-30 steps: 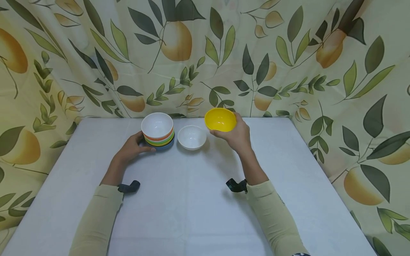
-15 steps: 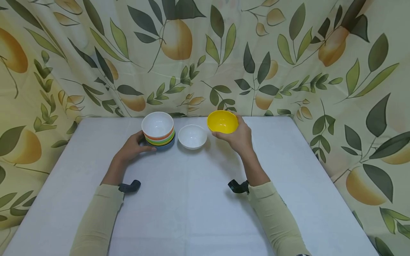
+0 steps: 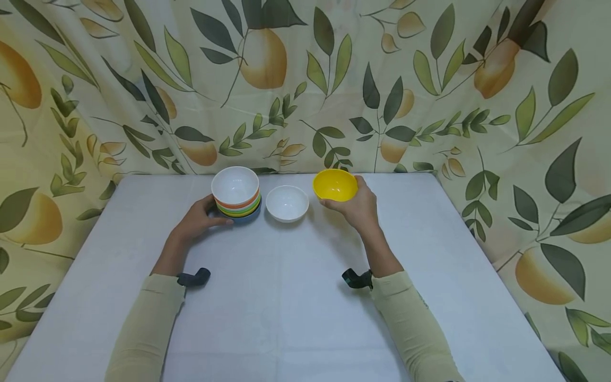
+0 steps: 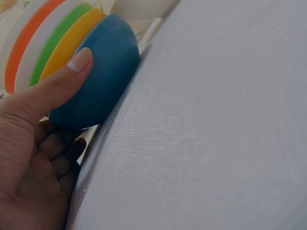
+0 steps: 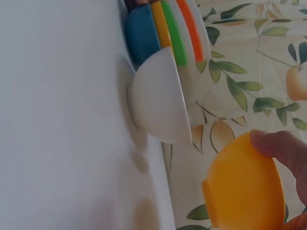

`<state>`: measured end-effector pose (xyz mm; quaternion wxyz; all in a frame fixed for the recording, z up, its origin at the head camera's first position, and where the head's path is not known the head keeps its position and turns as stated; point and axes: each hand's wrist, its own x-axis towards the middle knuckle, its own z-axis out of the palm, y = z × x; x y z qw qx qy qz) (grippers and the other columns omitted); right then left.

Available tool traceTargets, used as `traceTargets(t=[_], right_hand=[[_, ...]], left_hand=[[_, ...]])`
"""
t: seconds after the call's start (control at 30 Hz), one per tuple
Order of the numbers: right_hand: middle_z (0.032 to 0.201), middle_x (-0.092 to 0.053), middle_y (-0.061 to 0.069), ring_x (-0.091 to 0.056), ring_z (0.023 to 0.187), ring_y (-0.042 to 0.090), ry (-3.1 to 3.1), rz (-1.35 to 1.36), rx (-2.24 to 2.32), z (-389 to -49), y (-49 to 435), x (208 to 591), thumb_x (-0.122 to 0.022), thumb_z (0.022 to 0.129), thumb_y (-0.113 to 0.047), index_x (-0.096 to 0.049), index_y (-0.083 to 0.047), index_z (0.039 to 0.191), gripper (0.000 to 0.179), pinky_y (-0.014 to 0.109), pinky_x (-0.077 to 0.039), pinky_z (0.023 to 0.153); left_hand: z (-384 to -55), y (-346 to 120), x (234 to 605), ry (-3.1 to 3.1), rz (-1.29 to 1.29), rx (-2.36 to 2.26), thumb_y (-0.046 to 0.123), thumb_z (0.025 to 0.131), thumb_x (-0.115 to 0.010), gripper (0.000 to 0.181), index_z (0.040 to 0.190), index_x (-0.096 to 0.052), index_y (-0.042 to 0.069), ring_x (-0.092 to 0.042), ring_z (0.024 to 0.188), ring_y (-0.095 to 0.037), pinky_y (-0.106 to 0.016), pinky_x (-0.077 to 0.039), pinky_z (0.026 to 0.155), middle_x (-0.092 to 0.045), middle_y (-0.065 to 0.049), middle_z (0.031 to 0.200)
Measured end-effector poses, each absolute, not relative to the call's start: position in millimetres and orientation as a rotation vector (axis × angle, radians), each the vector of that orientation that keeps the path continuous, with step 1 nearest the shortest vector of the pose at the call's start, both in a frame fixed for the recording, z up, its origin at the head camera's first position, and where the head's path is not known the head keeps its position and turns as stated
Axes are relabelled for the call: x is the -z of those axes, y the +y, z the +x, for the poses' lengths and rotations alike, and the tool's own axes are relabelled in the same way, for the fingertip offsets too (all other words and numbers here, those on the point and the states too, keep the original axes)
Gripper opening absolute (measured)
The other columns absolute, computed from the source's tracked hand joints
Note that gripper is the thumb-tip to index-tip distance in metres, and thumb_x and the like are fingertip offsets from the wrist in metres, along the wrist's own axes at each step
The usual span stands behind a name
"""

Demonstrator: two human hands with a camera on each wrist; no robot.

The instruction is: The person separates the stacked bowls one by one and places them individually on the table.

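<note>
Your left hand (image 3: 195, 218) holds the blue bottom bowl (image 4: 109, 69) of the stack (image 3: 235, 187); your right hand (image 3: 359, 207) grips 1 yellow bowl (image 3: 334, 185), raised near 1 white bowl (image 3: 287, 204).

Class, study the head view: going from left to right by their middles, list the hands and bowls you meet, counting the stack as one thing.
Left hand → stack → white bowl → yellow bowl → right hand

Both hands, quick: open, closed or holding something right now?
Left hand: holding the blue bowl at the stack's base.
Right hand: holding the yellow bowl.
</note>
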<state>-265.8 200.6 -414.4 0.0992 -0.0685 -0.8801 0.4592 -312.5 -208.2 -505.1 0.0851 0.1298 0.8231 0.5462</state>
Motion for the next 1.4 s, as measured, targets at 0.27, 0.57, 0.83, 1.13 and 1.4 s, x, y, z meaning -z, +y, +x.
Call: traceTargets(t=[0.27, 0.57, 0.83, 1.13, 1.4], right_hand=[[0.136, -0.058, 0.021, -0.056, 0.120, 0.038, -2.624, -0.201, -1.368, -267, 205, 424, -0.096, 0.072, -0.032, -0.044, 0.000, 0.150, 0.099, 0.054, -0.053, 0.101], [0.146, -0.052, 0.023, -0.051, 0.128, 0.040, -2.699, -0.232, -1.364, -272, 208, 432, -0.095, 0.076, -0.034, -0.036, 0.001, 0.157, 0.106, 0.056, -0.047, 0.110], [0.148, -0.049, 0.025, -0.049, 0.130, 0.041, -2.784, -0.284, -1.356, -274, 211, 436, -0.093, 0.076, -0.030, -0.034, 0.003, 0.157, 0.105, 0.056, -0.045, 0.113], [0.151, -0.047, 0.025, -0.048, 0.131, 0.042, -2.838, -0.323, -1.361, -276, 213, 438, -0.093, 0.077, -0.029, -0.032, 0.003, 0.158, 0.106, 0.057, -0.044, 0.114], [0.150, -0.047, 0.026, -0.048, 0.131, 0.042, -2.883, -0.317, -1.342, -274, 212, 438, -0.092, 0.076, -0.027, -0.031, 0.003, 0.157, 0.106, 0.058, -0.044, 0.115]], left_hand=[[-313, -209, 507, 2.448, 0.385, -1.634, 0.019, 0.082, -0.093, 0.106, 0.166, -0.029, 0.005, -0.024, 0.157, -0.038, -0.054, -0.020, 0.128, -0.033, -0.018, 0.168], [-310, -210, 503, 2.432, 0.385, -1.648, 0.017, 0.083, -0.092, 0.105, 0.165, -0.028, 0.004, -0.022, 0.157, -0.038, -0.054, -0.018, 0.128, -0.032, -0.019, 0.168], [-310, -209, 501, 2.446, 0.368, -1.624, 0.018, 0.083, -0.092, 0.106, 0.166, -0.028, 0.005, -0.024, 0.157, -0.038, -0.054, -0.020, 0.128, -0.032, -0.018, 0.168], [-313, -210, 505, 2.457, 0.374, -1.622, 0.019, 0.082, -0.093, 0.105, 0.165, -0.030, 0.004, -0.024, 0.157, -0.038, -0.053, -0.020, 0.128, -0.033, -0.018, 0.168], [-313, -211, 505, 2.462, 0.386, -1.613, 0.019, 0.083, -0.092, 0.105, 0.165, -0.029, 0.004, -0.023, 0.157, -0.038, -0.053, -0.020, 0.128, -0.032, -0.018, 0.168]])
